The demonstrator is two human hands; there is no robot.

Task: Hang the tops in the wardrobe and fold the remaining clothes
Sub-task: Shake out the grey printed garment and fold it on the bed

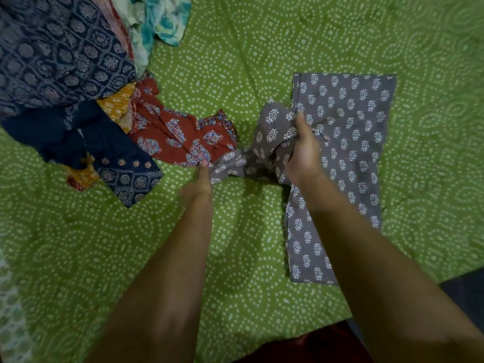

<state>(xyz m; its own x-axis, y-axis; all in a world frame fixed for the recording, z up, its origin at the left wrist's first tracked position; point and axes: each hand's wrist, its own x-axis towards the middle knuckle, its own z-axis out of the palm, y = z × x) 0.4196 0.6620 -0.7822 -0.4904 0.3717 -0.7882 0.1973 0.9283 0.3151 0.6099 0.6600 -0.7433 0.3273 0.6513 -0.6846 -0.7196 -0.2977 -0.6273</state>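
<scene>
Grey printed garment (348, 132) half-flat on bed (262, 48). Right hand (303, 153) fingers clamped on bunched middle; left hand (200, 179) pinches stretched corner. Risk: uneven pull skews fold, drags red garment (178, 137).

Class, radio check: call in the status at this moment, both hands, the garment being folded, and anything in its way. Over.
Left hand pinches the grey printed garment by its loose end; right hand grips its bunched middle. Garment half flat on green bedsheet. Red printed garment lies against the left fingers.

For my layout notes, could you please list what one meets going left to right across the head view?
Navy printed garment → rust-red printed garment → left hand → right hand → flat part of the grey leaf-print garment.
</scene>
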